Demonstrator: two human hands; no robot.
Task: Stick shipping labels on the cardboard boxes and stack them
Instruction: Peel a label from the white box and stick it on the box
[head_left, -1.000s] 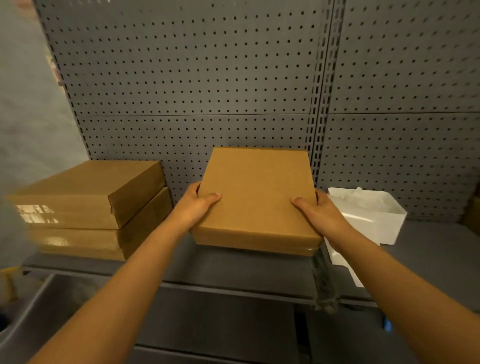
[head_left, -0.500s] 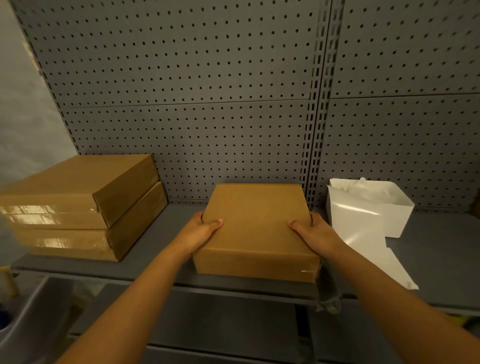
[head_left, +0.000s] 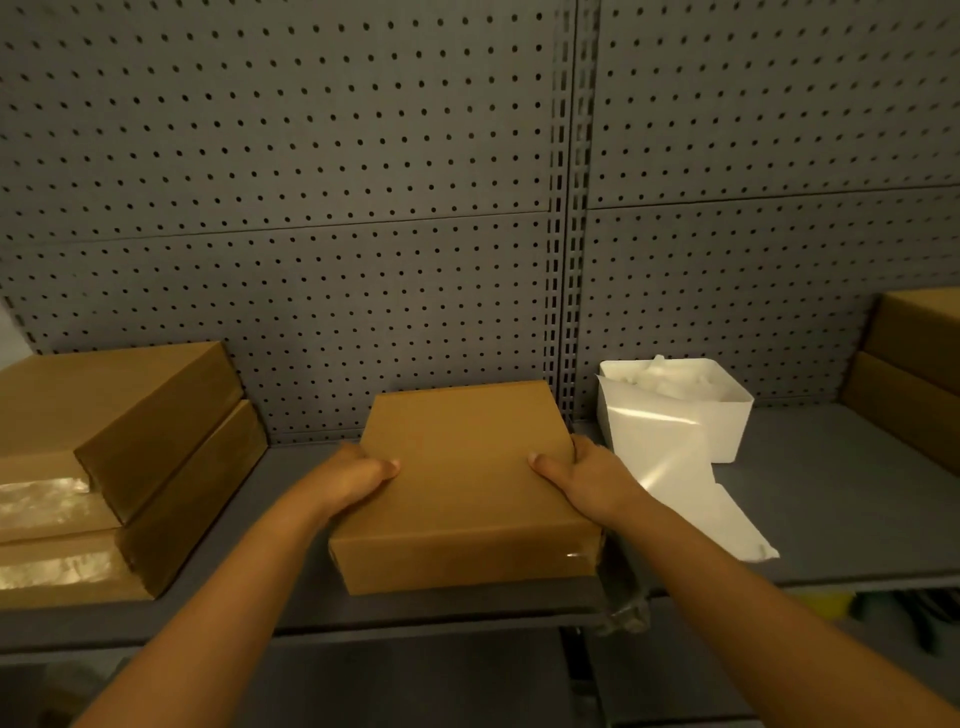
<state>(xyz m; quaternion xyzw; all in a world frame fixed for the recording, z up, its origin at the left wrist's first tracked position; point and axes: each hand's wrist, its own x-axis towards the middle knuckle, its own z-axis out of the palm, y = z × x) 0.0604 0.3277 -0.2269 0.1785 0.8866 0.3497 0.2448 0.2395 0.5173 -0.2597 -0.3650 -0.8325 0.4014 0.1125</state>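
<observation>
Head view, looking down at a grey shelf (head_left: 291, 603) backed by grey pegboard (head_left: 311, 208). Both hands are on one cardboard box (head_left: 462, 483), which sits flat at the middle of the shelf, its near face close to the front edge. The left hand (head_left: 353, 480) clamps the box's left side, thumb laid over the top edge, the other fingers out of sight down the side. The right hand (head_left: 582, 475) mirrors it on the right side, thumb on top, fingers wrapped round the far corner. So the hands are well apart, the box between them, each one gripping it. A strip of clear tape glints on the box's near right corner.

To the left, a stack of two cardboard boxes (head_left: 119, 467) rests on the same shelf, tape shining on their near ends. Just right of the held box stands a white bin (head_left: 722, 431) with crumpled white stuff inside, and a glossy white sheet (head_left: 691, 488) trails from it across the shelf. At the far right edge, more stacked boxes (head_left: 914, 374) peek in, partly cut off.
</observation>
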